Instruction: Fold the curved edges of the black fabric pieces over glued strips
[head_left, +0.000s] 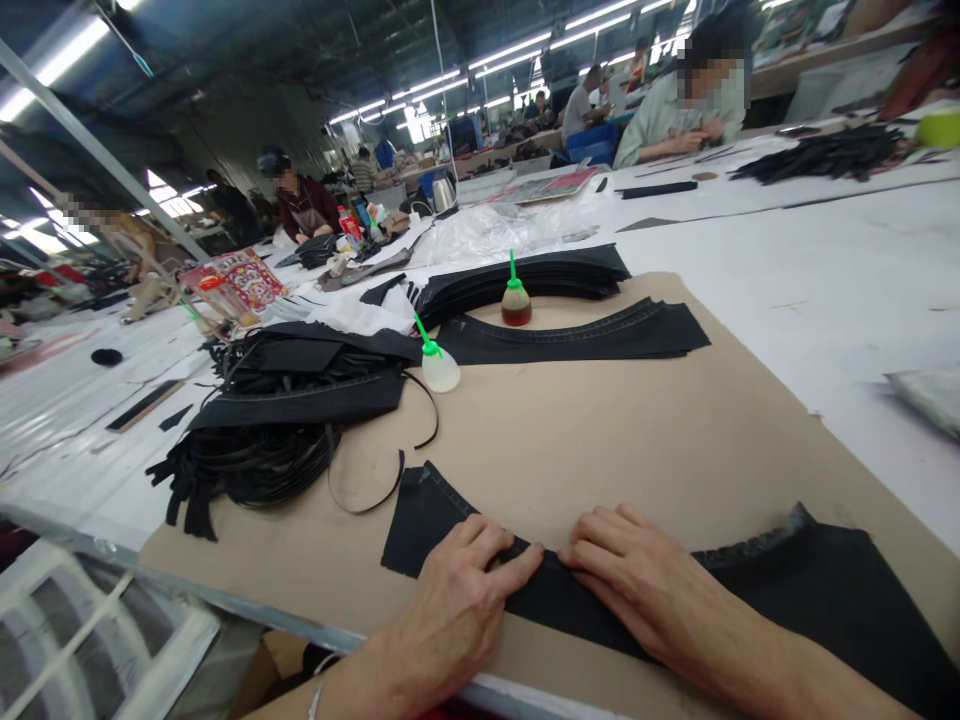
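Observation:
A curved black fabric-like panel (810, 590) lies across the near part of the brown sheet. Along its inner curve runs a narrow edge, raised and puckered toward the right end and lying flatter at the left. My left hand (469, 580) is closed at the middle of that edge, thumb and fingers pressed together on it. Just to the right, my right hand (637, 570) has its fingers bunched on the same edge, pressing it down. The fingertips of both hands partly cover the edge.
Beyond the hands stand two green-tipped bottles, one pale (441, 372) and one holding dark red liquid (516, 308). Stacked black panels (525, 277) lie behind them. Black strips (255, 465) are heaped at left on the brown sheet (600, 430). Co-workers sit at farther tables.

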